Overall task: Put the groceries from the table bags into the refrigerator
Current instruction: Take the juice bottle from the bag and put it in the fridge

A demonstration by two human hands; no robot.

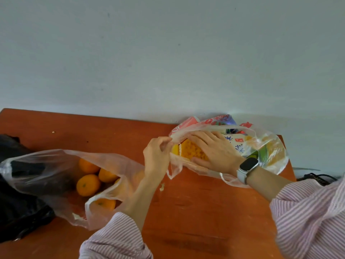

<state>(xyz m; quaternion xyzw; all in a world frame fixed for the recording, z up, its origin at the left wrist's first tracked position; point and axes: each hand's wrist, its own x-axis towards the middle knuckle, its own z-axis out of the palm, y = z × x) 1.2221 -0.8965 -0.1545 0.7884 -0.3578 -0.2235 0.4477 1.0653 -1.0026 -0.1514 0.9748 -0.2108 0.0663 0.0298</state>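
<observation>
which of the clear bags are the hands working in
The right-hand clear bag by the wall, holding packaged groceries; the left clear bag holds oranges, untouched.

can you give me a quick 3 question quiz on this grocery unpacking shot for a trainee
1. True or false: the left hand pinches the rim of the printed bag.
2. Which fruit lies in the clear bag? A) bananas B) oranges C) apples
3. What is on the right hand's wrist?

Key:
1. True
2. B
3. A smartwatch
</observation>
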